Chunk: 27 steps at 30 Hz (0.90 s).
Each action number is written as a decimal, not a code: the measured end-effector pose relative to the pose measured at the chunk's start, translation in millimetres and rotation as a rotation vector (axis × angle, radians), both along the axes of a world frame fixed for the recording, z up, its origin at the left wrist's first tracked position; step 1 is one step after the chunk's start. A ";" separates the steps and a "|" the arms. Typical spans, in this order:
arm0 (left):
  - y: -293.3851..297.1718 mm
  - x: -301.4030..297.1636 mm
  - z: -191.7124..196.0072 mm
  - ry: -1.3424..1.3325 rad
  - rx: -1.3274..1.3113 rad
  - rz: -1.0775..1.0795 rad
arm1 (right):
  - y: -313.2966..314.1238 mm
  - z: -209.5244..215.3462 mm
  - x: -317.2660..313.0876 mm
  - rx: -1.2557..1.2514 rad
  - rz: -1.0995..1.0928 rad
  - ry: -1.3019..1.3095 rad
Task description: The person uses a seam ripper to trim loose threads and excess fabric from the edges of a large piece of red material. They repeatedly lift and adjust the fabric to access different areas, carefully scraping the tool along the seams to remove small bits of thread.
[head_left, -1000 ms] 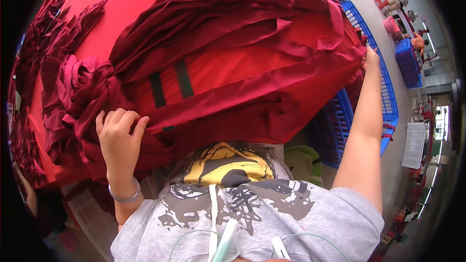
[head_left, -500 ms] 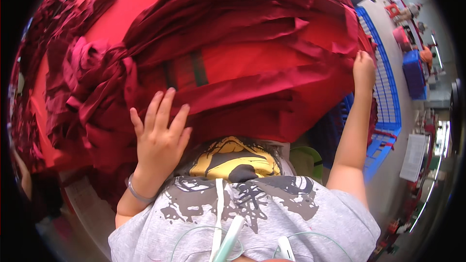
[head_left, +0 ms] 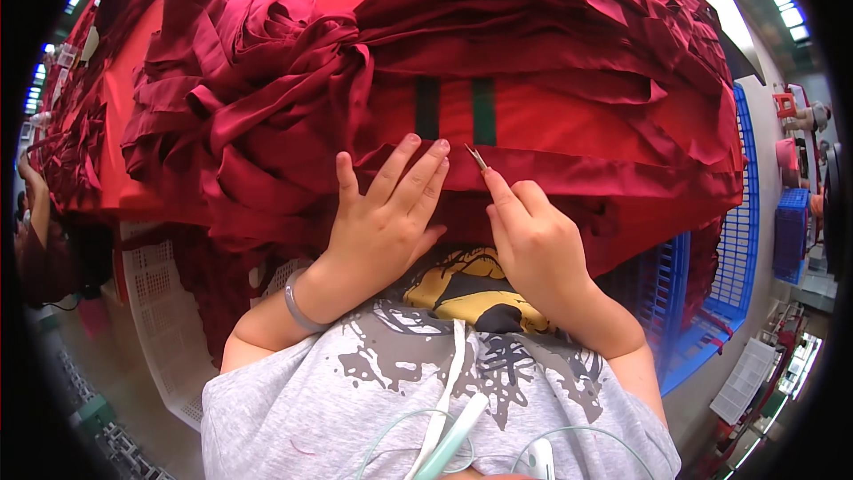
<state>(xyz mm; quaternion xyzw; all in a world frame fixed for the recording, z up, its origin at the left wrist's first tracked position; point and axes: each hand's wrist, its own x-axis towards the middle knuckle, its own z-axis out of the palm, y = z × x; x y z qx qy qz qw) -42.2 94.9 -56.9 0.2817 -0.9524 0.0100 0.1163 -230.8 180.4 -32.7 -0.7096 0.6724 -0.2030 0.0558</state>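
Note:
My left hand (head_left: 388,198) lies with fingers spread on a dark red satin strip (head_left: 569,173), near its front edge. Just right of it, my right hand (head_left: 536,236) is closed around small thread snips (head_left: 477,157). Their two pointed metal tips stick out past my fingers, slightly apart, over the strip; the rest is hidden in my palm. Beyond my hands, a black band (head_left: 427,109) and a green band (head_left: 483,111) lie on the bright red cloth (head_left: 569,124). Long satin strips (head_left: 533,22) arch behind them.
A tangled heap of dark red strips (head_left: 258,80) lies at left. Below the red-covered table stand a white plastic basket (head_left: 164,320) at left and a blue basket (head_left: 736,213) at right. Another person's hand (head_left: 34,182) shows at the far left.
My right hand has come from the strip's right end to the middle, beside my left hand, and the snips' tips now show. The view has shifted; my left hand stays spread on the cloth.

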 end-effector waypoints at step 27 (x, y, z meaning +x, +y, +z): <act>-5.5 -6.0 -8.7 0.179 0.169 0.077 | -9.0 -2.1 8.6 -0.187 0.015 -0.053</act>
